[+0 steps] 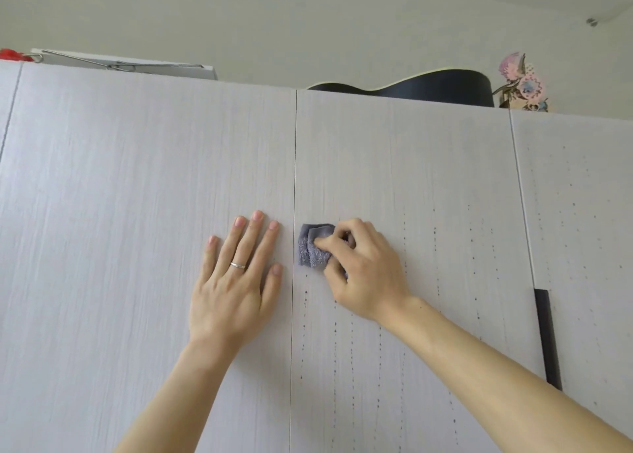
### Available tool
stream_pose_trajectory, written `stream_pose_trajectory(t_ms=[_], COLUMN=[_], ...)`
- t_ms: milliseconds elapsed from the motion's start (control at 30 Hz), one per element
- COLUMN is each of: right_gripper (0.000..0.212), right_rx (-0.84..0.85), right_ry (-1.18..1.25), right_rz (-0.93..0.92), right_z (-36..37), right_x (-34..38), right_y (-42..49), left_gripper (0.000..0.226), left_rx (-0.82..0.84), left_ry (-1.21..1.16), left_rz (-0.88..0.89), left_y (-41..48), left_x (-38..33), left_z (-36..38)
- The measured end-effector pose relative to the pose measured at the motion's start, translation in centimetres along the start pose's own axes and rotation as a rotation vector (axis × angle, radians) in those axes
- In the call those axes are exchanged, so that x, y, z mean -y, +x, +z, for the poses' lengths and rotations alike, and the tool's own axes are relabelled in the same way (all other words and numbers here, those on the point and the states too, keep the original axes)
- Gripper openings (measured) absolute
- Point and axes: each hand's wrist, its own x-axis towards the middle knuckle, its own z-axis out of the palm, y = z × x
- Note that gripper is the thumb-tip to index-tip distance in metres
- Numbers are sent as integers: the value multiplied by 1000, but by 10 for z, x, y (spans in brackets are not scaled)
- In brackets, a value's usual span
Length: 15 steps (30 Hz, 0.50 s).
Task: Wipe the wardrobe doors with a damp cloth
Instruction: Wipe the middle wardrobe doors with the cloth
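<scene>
The small folded grey-blue terry cloth (313,245) sits against the pale wood-grain middle wardrobe door (411,164), just right of the seam, gripped by the curled fingers (329,243) of the right hand (366,271). The left hand (236,281) lies flat, fingers straight, on the neighbouring pale door (137,178). Wiping seems under way, with the dark dotted drips (378,367) below likely next; the right hand hides part of the cloth.

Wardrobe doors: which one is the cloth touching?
The middle door, just right of the central seam: the right hand grips the grey-blue cloth against it. The left hand rests flat on the neighbouring door.
</scene>
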Motion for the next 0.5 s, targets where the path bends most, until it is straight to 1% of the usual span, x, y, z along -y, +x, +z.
stream_pose_trajectory(t_ms=[67,100,233,267,333,400,433,500], right_gripper=[28,27,31,31,33,33,33,33], right_rx=[50,54,-3,-8,-25,-47,-54,-33], right_ry=[6,-3,-1,2,-2,-5,3,36], right_rz=[-43,-17,241,286,334,331,298,165], right_z=[-6,-8,-4,-2,5,12,16,23], right_x=[-6,-10,-12,-10,-1,11,18,35], right_y=[2,9,44,49,58,60,57,39], left_gripper=[59,60,62,62,61,58,56,54], left_rx=[17,28,68,53,5,-21,-22,-19], left_ry=[0,-11,-78,-71,-38,-3,14,42], left_rz=[-2,-2,5,-34,-188,-284,-284,-253], left_y=[-1,0,-6,-14,-38,-64,-74,-82], left_x=[0,-1,6,10,24,36,41,46], left_z=[-2,-3,-10,-12,-18,-22,-23,-22])
